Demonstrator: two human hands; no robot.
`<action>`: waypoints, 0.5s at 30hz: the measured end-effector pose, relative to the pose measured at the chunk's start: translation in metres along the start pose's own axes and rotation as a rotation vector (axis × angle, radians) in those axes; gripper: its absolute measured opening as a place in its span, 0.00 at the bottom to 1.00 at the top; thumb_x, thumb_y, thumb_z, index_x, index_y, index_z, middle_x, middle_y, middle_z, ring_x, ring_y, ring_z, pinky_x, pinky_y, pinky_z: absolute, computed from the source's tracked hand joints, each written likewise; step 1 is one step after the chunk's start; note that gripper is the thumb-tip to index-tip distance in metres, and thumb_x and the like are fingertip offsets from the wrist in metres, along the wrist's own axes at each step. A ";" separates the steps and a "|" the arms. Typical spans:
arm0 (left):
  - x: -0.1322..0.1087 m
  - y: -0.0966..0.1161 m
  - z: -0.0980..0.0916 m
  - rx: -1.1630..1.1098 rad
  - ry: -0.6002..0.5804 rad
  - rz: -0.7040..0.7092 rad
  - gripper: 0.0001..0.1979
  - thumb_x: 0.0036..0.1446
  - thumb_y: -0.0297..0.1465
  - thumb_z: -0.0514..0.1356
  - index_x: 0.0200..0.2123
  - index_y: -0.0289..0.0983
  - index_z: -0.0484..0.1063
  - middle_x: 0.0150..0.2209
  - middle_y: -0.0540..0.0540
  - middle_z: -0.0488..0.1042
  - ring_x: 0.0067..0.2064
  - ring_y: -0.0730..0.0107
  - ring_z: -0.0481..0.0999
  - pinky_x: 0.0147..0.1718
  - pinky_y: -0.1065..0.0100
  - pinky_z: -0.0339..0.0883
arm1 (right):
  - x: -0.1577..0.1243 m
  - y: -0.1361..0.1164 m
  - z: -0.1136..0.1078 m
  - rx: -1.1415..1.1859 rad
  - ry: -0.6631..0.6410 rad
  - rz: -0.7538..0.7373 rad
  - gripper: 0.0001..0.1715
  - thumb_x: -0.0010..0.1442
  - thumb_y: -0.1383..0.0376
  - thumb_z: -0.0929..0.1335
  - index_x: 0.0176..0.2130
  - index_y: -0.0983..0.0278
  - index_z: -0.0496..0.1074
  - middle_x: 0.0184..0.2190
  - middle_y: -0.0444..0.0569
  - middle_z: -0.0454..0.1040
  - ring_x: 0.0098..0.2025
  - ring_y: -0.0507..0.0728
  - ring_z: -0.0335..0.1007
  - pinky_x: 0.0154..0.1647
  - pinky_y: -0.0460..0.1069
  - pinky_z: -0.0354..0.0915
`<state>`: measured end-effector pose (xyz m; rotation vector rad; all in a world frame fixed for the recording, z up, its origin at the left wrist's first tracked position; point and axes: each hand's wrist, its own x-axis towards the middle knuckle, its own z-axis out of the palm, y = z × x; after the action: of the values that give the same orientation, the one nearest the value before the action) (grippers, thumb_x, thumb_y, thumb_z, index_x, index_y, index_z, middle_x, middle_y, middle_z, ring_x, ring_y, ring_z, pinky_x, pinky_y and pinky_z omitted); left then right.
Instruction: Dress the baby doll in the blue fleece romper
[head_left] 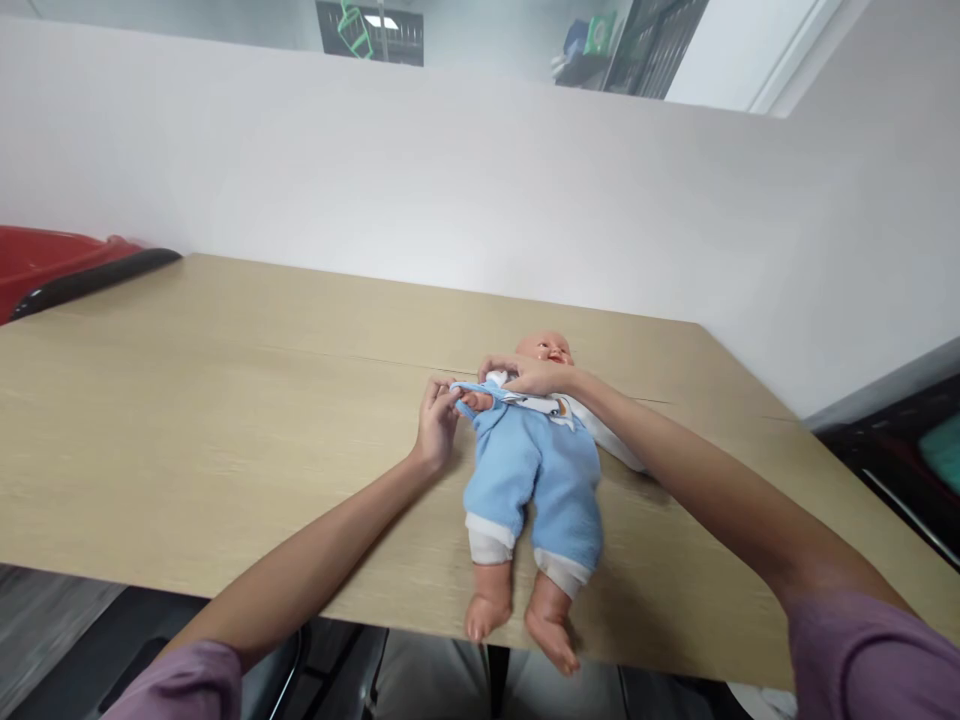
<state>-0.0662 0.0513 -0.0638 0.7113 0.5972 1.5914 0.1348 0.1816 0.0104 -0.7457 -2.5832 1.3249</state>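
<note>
A baby doll (551, 347) lies on its back on the table, its bare feet toward me. It wears a light blue romper (534, 465) with white cuffs at the legs and a white sleeve on the right side. On the doll's left-hand side as I look, my left hand (439, 420) pinches a blue strap-like edge of the romper beside the doll's small hand (476, 401). My right hand (529, 375) reaches across the doll's chest, its fingers bent on the white and blue cloth near the shoulder. The cloth under those fingers is partly hidden.
The wooden table (225, 400) meets a white wall (450, 180) at the back. A red tub-like object (52, 265) with a black edge stands beyond the left end. Black furniture (900, 450) is at the right, and a dark chair (150, 640) stands below the front edge.
</note>
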 end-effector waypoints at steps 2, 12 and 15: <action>0.002 -0.001 -0.002 -0.006 0.005 -0.026 0.14 0.58 0.35 0.72 0.39 0.43 0.70 0.35 0.54 0.76 0.38 0.69 0.77 0.41 0.69 0.70 | -0.002 0.006 -0.002 0.015 0.008 0.012 0.22 0.56 0.60 0.73 0.51 0.61 0.77 0.42 0.44 0.76 0.37 0.54 0.68 0.38 0.48 0.64; 0.016 -0.016 -0.011 0.031 -0.020 -0.160 0.21 0.54 0.41 0.76 0.40 0.41 0.69 0.40 0.51 0.80 0.43 0.67 0.80 0.49 0.64 0.72 | -0.003 0.022 0.000 0.119 0.068 -0.008 0.23 0.54 0.55 0.75 0.48 0.61 0.75 0.44 0.47 0.78 0.47 0.59 0.74 0.49 0.53 0.71; 0.021 -0.019 -0.014 0.080 -0.019 -0.154 0.24 0.52 0.43 0.78 0.41 0.40 0.71 0.40 0.50 0.80 0.44 0.67 0.80 0.48 0.65 0.71 | -0.003 0.016 -0.001 0.118 0.047 0.010 0.22 0.55 0.56 0.74 0.49 0.61 0.78 0.44 0.48 0.80 0.48 0.60 0.75 0.52 0.54 0.71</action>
<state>-0.0653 0.0750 -0.0851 0.7213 0.6888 1.4235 0.1435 0.1886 -0.0013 -0.7607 -2.4433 1.4307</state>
